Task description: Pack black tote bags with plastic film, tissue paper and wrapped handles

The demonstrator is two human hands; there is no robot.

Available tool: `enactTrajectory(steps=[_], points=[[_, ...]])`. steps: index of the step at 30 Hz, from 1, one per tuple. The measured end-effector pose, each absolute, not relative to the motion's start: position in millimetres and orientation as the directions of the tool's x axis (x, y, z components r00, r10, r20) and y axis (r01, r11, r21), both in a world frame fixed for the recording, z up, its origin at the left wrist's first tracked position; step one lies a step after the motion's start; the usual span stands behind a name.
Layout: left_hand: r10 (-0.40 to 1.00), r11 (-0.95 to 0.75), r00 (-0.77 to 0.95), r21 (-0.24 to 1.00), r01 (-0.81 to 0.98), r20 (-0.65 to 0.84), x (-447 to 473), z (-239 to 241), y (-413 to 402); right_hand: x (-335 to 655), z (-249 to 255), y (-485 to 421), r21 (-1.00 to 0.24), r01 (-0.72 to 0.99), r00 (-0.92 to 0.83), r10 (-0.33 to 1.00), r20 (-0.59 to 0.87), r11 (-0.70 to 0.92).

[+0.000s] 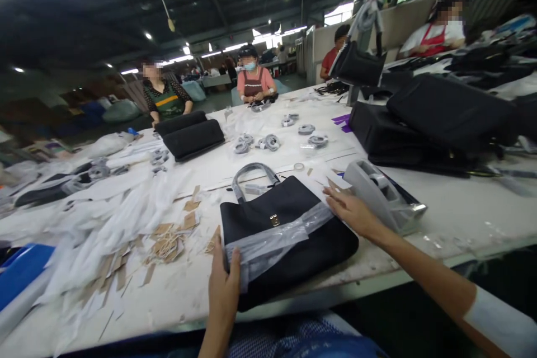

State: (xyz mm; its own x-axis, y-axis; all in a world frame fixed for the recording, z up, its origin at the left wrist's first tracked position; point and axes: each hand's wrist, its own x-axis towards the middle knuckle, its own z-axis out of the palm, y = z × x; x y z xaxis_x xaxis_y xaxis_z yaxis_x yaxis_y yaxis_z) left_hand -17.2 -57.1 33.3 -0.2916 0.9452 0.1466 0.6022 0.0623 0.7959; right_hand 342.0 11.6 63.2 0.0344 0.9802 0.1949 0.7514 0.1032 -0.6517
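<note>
A black handbag (289, 257) lies tilted at the table's near edge, with a small gold clasp (274, 220) on its front. Cloudy wrapping film (285, 238) runs in a band across it, and its handle (254, 166) is wrapped in grey film. My left hand (224, 279) grips the bag's left side, thumb on the front and fingers round the edge. At the upper right edge of the bag, my right hand (348, 210) rests with fingers stretched out. Just beyond those fingers stands a grey tape dispenser (377, 193).
White tissue strips (121, 212) and brown card tags (168, 243) are spread at left. Black bags (444, 117) pile up at right; another hangs from a post (371, 5). Grey wrapped coils (268, 142) and black folded pieces (193, 140) lie farther back. Several co-workers (255, 81) are around the table.
</note>
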Motion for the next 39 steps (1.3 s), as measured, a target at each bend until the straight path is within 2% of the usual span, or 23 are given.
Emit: enactTrajectory(steps=[2,4,8,10,13,17,23,29,33,37,39], points=[[0.934,0.045,-0.292,0.746,0.664,0.203,-11,29,-48,330,56,6,-0.647,0.756,0.047,0.977,0.209,0.102],[0.920,0.050,-0.311,0.715,0.697,0.239,-8,22,-45,323,55,4,-0.645,0.762,0.064,0.985,0.163,0.057],[0.903,0.016,-0.308,0.695,0.719,0.298,-9,15,-46,323,61,15,-0.632,0.773,0.001,0.996,0.090,0.056],[0.901,-0.024,-0.284,0.691,0.722,0.328,-10,15,-46,320,64,26,-0.609,0.792,0.023,0.996,0.083,0.032],[0.904,-0.047,-0.265,0.694,0.719,0.336,-12,13,-45,304,69,45,-0.492,0.870,0.093,0.991,0.097,-0.033],[0.907,-0.021,-0.284,0.706,0.708,0.312,-13,5,-45,277,76,59,-0.346,0.937,0.083,0.992,0.091,-0.047],[0.894,-0.068,-0.280,0.723,0.687,0.351,-14,1,-45,269,75,63,-0.340,0.938,0.088,0.995,0.040,-0.070],[0.896,-0.114,-0.245,0.724,0.680,0.371,-30,0,-42,270,66,61,-0.311,0.950,0.004,0.998,-0.070,-0.025],[0.918,-0.100,-0.219,0.729,0.677,0.330,-41,-3,-41,265,63,59,-0.217,0.976,0.015,0.997,-0.081,-0.032],[0.941,-0.097,-0.165,0.701,0.707,0.297,-48,12,-40,263,81,56,-0.086,0.995,0.044,0.996,-0.082,-0.051],[0.931,-0.133,-0.126,0.640,0.757,0.342,-49,29,-38,261,93,54,-0.002,1.000,0.025,1.000,0.015,-0.025]])
